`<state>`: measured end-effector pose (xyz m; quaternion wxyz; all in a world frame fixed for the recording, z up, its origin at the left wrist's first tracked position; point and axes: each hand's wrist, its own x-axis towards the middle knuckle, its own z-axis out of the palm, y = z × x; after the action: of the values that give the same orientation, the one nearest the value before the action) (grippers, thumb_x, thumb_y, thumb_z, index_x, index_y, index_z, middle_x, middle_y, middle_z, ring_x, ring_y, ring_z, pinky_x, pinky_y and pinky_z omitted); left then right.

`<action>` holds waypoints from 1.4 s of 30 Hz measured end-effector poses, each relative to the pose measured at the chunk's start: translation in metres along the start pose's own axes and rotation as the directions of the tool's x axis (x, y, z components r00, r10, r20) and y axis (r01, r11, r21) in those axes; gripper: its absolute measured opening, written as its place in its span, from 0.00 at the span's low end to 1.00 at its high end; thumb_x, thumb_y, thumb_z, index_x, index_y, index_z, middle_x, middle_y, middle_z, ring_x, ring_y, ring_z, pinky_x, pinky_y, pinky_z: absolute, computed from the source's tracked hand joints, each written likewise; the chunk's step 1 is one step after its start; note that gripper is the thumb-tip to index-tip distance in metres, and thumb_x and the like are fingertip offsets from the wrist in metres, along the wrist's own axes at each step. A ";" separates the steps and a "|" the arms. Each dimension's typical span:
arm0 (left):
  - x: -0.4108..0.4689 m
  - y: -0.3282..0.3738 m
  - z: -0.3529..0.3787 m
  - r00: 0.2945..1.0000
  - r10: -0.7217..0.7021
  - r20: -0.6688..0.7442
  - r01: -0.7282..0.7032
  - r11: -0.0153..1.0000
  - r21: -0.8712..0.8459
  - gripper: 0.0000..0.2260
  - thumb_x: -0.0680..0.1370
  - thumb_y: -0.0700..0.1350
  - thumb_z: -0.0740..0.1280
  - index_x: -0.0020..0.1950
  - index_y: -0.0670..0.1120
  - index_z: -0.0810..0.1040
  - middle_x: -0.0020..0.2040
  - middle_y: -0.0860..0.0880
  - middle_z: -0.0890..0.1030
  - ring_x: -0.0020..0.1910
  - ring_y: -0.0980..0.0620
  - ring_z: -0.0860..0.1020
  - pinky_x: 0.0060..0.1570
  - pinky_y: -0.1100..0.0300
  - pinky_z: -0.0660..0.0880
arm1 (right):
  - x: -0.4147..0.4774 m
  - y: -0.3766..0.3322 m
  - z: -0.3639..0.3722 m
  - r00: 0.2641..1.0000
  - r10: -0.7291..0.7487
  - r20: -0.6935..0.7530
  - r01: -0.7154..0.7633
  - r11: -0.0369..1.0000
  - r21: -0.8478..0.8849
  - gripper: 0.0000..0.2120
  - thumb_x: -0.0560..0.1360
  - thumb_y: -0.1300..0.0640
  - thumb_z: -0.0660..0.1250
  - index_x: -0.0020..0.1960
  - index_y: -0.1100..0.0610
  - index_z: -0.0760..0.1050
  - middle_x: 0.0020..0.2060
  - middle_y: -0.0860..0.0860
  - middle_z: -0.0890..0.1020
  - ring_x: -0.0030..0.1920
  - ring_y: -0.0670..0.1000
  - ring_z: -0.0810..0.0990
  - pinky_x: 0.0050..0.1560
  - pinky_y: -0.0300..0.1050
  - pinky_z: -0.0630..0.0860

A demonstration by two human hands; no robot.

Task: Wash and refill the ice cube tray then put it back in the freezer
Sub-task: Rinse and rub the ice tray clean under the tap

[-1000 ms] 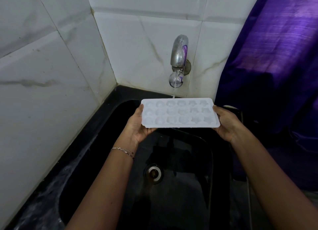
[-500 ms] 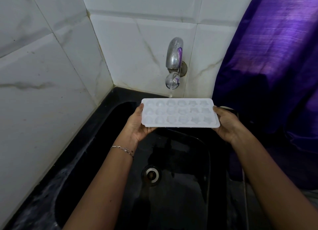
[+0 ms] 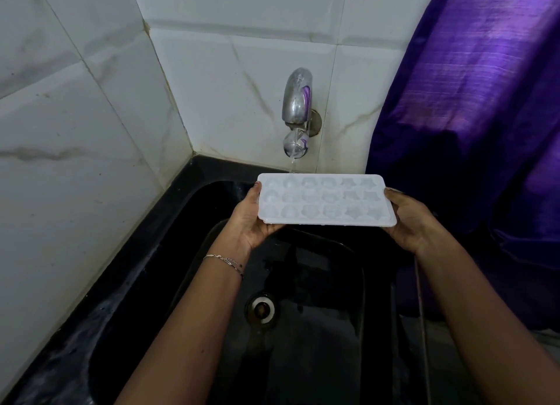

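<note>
**White tray held level under a thin stream**

Marble-veined wall tiles point(image 3: 75, 131) are seen at left and behind, and a purple curtain point(image 3: 485, 101) hangs at right, close beside the right forearm. A steel tap point(image 3: 297, 101) juts from the back wall, and a thin stream of water point(image 3: 291, 163) is let down from it. Nothing is placed between tap and tray.

The ice cube tray point(image 3: 325, 199) is held level over the black sink point(image 3: 375, 329), just below the spout. Its left end is gripped by the left hand point(image 3: 253, 219), thumb on the rim and fingers beneath, and its right end is gripped the same way by the right hand point(image 3: 407, 219). A thin bracelet point(image 3: 224, 260) is worn on the left wrist. Three rows of shaped cells are shown, though water in them cannot be made out. The sink's drain point(image 3: 262, 309) is left uncovered.

Against a second ago, the grip is unchanged, and the stream is now met slightly nearer the tray's left end.
</note>
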<state>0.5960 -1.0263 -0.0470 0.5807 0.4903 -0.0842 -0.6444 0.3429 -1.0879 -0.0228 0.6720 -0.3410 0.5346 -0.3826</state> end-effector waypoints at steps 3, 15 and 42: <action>-0.001 0.002 0.001 1.000 0.004 -0.005 -0.004 1.000 -0.001 0.18 0.83 0.55 0.56 0.61 0.45 0.77 0.49 0.45 0.85 0.43 0.46 0.84 0.36 0.51 0.83 | 0.001 -0.001 0.000 1.000 -0.003 -0.019 0.002 1.000 -0.012 0.13 0.82 0.56 0.57 0.58 0.59 0.77 0.50 0.55 0.84 0.49 0.55 0.83 0.46 0.50 0.80; -0.002 -0.002 0.014 1.000 -0.025 -0.010 0.025 1.000 0.008 0.17 0.82 0.55 0.57 0.59 0.46 0.78 0.50 0.45 0.84 0.46 0.46 0.83 0.34 0.53 0.82 | -0.008 -0.006 -0.009 0.999 0.004 -0.041 -0.004 1.000 0.009 0.12 0.82 0.55 0.57 0.53 0.58 0.78 0.44 0.53 0.85 0.44 0.53 0.83 0.41 0.47 0.82; -0.067 -0.036 -0.028 0.999 0.025 -0.042 -0.023 0.999 0.032 0.16 0.82 0.55 0.57 0.55 0.47 0.79 0.49 0.45 0.86 0.47 0.45 0.84 0.48 0.48 0.80 | -0.056 0.036 -0.021 1.000 -0.025 -0.008 0.023 0.979 -0.204 0.13 0.82 0.56 0.57 0.53 0.58 0.79 0.47 0.56 0.85 0.48 0.56 0.84 0.47 0.51 0.78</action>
<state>0.5820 -0.9462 -0.0492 0.5824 0.5118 -0.0877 -0.6255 0.3203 -1.0232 -0.0325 0.6260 -0.4126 0.5705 -0.3355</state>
